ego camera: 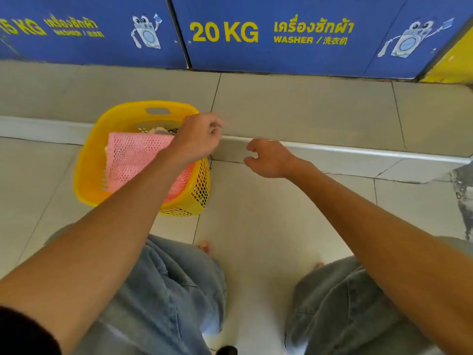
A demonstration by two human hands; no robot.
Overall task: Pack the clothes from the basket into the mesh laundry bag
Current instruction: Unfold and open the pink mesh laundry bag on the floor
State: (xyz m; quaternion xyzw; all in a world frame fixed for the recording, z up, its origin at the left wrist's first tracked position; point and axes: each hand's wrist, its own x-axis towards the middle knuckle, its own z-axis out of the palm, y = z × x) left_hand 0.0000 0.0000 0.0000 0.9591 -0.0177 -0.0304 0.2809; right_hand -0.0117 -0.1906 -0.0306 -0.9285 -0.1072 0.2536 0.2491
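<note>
A yellow plastic basket point(95, 160) stands on the tiled floor at the left, against a low step. A pink mesh laundry bag point(133, 157) lies folded on top of the clothes point(160, 130) inside it; only a small pale and dark patch of clothing shows at the far end. My left hand point(198, 135) hovers over the basket's right rim, fingers loosely curled, holding nothing. My right hand point(267, 158) hangs in the air to the right of the basket, over the step edge, fingers curled apart and empty.
A raised tiled step point(332, 149) with a metal edge runs across the view. Behind it stand blue washer panels point(281, 34) marked 20 KG. My knees in grey jeans point(163, 290) are at the bottom, with bare toes on the floor tiles.
</note>
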